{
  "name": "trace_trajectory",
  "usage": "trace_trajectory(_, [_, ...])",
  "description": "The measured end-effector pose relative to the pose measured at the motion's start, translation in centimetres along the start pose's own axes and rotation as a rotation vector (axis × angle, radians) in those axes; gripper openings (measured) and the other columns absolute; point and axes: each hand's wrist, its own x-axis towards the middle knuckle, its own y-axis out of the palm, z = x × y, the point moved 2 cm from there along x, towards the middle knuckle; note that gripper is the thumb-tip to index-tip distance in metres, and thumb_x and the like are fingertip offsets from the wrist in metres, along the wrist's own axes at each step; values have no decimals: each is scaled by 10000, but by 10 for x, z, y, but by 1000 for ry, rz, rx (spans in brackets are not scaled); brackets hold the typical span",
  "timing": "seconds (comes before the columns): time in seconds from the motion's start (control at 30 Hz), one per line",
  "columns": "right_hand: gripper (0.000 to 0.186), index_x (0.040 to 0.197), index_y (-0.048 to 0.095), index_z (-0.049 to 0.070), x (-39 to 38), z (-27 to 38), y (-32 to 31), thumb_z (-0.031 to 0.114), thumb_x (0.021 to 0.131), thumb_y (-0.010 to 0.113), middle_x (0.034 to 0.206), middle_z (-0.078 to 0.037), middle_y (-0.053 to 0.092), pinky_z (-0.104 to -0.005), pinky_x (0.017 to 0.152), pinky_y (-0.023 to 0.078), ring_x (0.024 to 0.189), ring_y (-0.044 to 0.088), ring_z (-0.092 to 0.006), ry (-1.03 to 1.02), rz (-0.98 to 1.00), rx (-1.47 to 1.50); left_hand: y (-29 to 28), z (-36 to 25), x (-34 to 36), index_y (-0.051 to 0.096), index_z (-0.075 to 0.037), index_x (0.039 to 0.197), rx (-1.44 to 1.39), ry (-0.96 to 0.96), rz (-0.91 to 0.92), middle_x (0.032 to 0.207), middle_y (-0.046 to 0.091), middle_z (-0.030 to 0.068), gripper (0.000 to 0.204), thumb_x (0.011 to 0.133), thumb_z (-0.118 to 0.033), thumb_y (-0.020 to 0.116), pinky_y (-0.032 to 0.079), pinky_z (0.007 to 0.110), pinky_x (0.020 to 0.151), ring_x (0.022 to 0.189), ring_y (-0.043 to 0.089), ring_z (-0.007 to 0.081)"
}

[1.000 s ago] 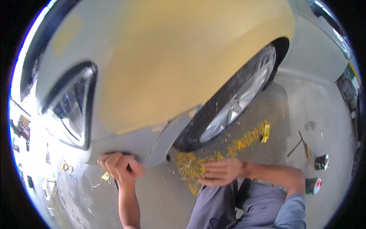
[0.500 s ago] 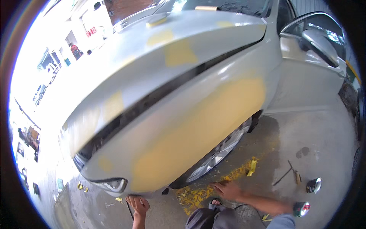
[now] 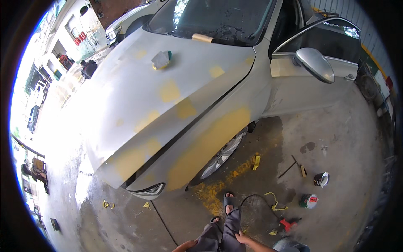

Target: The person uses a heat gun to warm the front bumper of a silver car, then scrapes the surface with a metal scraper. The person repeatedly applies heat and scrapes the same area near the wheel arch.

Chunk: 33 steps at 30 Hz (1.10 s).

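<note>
Low in the view, my left hand (image 3: 187, 245) and my right hand (image 3: 242, 237) rest against my dark grey trousers (image 3: 208, 238), one at each leg. Both look open and hold no object; the left fingers show only in part. In front of me stands a silver-grey car (image 3: 235, 96). A large yellow filler patch (image 3: 210, 147) covers its front fender above the wheel (image 3: 223, 153). Smaller yellow patches dot the hood (image 3: 126, 80). On the hood lies a pale pad with yellow and green edges (image 3: 160, 60). My sandalled feet (image 3: 228, 202) are near the headlight (image 3: 147, 191).
Yellow dust (image 3: 210, 197) and tape scraps (image 3: 275, 201) litter the concrete. At right are two cans (image 3: 321, 179), a thin rod (image 3: 287, 169) and a wooden-handled tool (image 3: 303, 170). A red tool (image 3: 287, 225) lies by a black hose (image 3: 256, 195). The car door (image 3: 312, 67) stands ajar.
My hands have drawn back from beside the bumper and front wheel to my legs. The view has risen and backed off, showing more of the hood and floor.
</note>
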Motion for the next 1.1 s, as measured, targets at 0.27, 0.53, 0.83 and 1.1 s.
trace_trajectory(0.27, [330,853,537,5,-123,287,-178,326,929,520,767,-68,597,-350,633,483,666,562,-170,-860,-280,-11,-140,-112,-205,540,-10,1108,-88,430,-617,1009,645,238,388,898,-336,528,505,443,813,973,616,383])
trace_trajectory(0.53, [292,864,545,26,-221,647,-405,309,887,613,704,-69,607,-294,615,494,643,616,-163,-1327,-469,395,-154,-183,-324,519,22,1144,-487,457,-867,953,660,137,381,961,-313,513,507,310,764,848,656,179])
trace_trajectory(0.83, [433,951,496,50,-147,834,-467,393,783,700,859,-157,639,-444,754,499,831,633,-356,-1029,-1132,221,-127,-261,-370,553,0,1131,-628,352,-766,988,664,183,374,946,-324,521,497,348,819,948,650,279])
trace_trajectory(1.1, [403,958,437,8,-129,854,-473,228,786,727,809,-129,602,-268,455,515,515,622,-160,-1023,-809,490,-130,-262,-367,562,-9,1117,-628,284,-777,986,663,209,377,933,-335,522,499,386,809,942,650,334])
